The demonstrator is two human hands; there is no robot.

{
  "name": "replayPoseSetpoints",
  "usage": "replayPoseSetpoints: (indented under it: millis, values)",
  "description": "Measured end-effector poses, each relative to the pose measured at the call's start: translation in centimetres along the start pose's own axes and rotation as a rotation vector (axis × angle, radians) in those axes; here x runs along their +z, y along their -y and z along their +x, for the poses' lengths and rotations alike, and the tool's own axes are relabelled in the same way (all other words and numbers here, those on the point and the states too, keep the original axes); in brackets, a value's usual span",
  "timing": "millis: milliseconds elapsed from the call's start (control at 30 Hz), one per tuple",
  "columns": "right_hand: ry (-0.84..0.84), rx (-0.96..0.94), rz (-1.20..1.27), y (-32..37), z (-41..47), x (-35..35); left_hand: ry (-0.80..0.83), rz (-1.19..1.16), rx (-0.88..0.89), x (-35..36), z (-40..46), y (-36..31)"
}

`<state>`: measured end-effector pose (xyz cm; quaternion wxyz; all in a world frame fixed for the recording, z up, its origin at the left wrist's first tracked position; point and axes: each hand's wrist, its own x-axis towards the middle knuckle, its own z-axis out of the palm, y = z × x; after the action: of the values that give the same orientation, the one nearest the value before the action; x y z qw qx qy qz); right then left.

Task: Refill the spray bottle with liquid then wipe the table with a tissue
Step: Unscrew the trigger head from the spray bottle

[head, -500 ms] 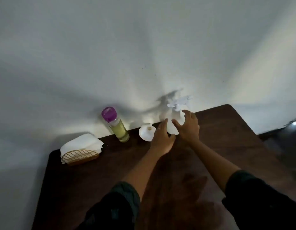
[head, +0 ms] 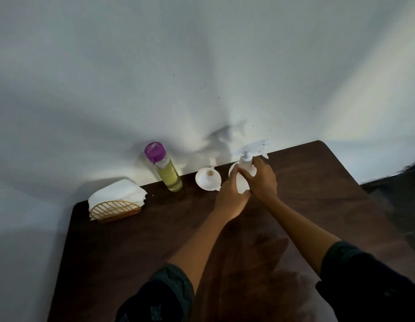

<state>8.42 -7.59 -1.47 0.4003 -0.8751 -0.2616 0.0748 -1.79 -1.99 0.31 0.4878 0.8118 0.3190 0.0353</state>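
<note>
A white spray bottle [head: 245,165] stands near the far edge of the dark wooden table [head: 136,252], its trigger head pointing right. My left hand [head: 230,194] wraps around the bottle's lower body from the left. My right hand [head: 263,178] grips its neck and shoulder from the right. A clear bottle of yellow liquid [head: 165,169] with a purple cap stands to the left. Between the two bottles a white funnel [head: 207,178] rests on the table. White tissues [head: 118,194] sit in a gold wire holder [head: 114,210] at the far left.
A white wall rises directly behind the table's far edge. The table's left edge and rounded right corner [head: 322,145] are in view, with dark floor beyond on the right. My dark sleeves fill the lower part of the view.
Both hands have tightened around the spray bottle; my right hand has shifted up onto its neck below the trigger head. The other objects have not moved.
</note>
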Motion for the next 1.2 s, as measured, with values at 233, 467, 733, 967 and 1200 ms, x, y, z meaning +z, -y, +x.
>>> replayPoseSetpoints:
  millis: [233,467,733,967,1200]
  values:
    - [0.082,-0.117,0.021,2.6,-8.1,-0.2,-0.120,-0.021,0.019,-0.6,-10.0,2.6]
    - [0.251,-0.259,0.071,5.8,-17.1,0.3,-0.221,0.025,-0.016,-2.0,-20.9,7.2]
    - [0.464,-0.326,0.159,7.9,-26.9,1.4,-0.449,-0.034,-0.094,-1.8,-30.6,10.7]
    - [0.600,-0.299,0.198,7.6,-31.9,1.4,-0.515,-0.054,-0.191,-0.3,-35.1,12.6]
    - [0.701,-0.120,0.132,6.3,-34.4,1.8,-0.476,-0.076,-0.260,1.2,-36.5,13.7]
